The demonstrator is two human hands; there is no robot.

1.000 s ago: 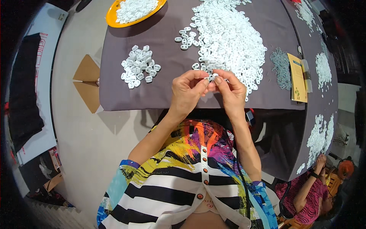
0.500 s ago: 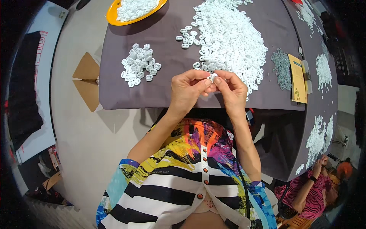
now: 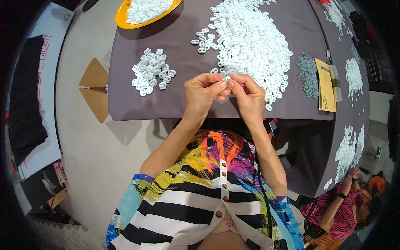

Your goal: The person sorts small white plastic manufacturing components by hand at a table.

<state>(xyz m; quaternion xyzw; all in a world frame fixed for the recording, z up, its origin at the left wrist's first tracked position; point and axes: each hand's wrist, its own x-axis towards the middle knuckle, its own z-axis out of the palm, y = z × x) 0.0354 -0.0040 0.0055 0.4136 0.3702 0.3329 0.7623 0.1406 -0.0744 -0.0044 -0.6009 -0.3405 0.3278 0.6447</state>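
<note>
At the table's front edge, a small white oval plastic piece [image 3: 226, 79] is pinched between the fingertips of both my hands. My left hand [image 3: 199, 95] grips it from the left with thumb and forefinger. From the other side, the thumb and fingers of my right hand [image 3: 250, 98] close on it, hiding much of it. Just beyond my hands spreads a large heap of white oval pieces with holes [image 3: 254, 46]. A smaller cluster of white oval pieces [image 3: 151, 71] lies to the left, apart from the heap.
An orange plate [image 3: 119, 21] of white pieces stands far left. Right of the heap lie thin grey metal bits [image 3: 308, 75] and a yellow booklet [image 3: 326, 85]. More white pieces [image 3: 346, 150] cover the side table, where another person [image 3: 333, 208] sits. An open cardboard box [image 3: 93, 102] is on the floor.
Both hands have shifted slightly left together, still pinching the white piece. Its visible part has turned or been covered more by the fingers.
</note>
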